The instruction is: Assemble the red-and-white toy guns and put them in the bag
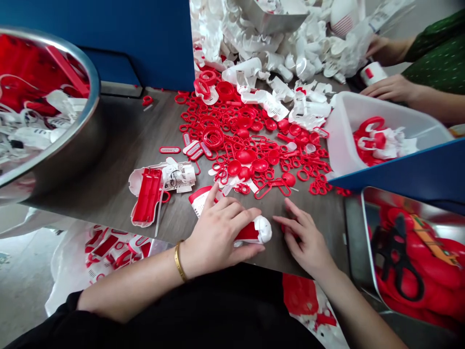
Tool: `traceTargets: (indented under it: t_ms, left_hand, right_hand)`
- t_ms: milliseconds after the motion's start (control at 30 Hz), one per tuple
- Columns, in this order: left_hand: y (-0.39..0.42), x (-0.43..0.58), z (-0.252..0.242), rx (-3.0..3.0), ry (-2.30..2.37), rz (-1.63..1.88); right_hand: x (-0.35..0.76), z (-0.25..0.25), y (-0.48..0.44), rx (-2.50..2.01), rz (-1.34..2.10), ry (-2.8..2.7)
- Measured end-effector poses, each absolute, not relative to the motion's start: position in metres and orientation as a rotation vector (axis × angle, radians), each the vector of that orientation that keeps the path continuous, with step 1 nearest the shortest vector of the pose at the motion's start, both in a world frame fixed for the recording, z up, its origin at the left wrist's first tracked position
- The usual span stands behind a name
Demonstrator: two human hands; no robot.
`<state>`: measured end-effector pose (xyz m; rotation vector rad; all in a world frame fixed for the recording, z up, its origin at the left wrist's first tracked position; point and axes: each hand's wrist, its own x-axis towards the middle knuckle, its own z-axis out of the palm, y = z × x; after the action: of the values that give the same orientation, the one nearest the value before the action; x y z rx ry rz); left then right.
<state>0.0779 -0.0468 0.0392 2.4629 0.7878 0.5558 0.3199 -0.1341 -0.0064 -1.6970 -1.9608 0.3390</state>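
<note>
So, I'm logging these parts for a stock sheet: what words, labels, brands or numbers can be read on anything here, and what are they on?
No word, brand or number can be read.
Black print on the white plastic housing beside the red tray part: too small to read.
Dark marks on the white pieces in the steel bowl: too blurred to read.
Orange strip on the red shape at lower right: too blurred to read.

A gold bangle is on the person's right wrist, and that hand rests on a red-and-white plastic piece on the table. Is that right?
No: the gold bangle is on the left wrist, not the right, as the head view shows. That left hand does rest on the red-and-white plastic piece on the table.
</note>
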Motion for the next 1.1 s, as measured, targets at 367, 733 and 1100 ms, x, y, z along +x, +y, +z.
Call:
traceTargets:
  t_ms: [367,733,1100]
  left_hand:
    - [-0.045,0.082,0.035,2.506,0.772,0.577]
    - [-0.047,0.087,0.033,2.520,0.728,0.651]
    - [-0.049,0.087,0.019,2.485,0.650,0.909]
  right_hand:
    - [0.320,-0.004,-0.087,-1.919,0.149,-1.681]
    - [0.271,0.029,-0.148,-1.431,0.210,-1.681]
    - [0.238,0.045,-0.072,-1.219,1.399,-1.370]
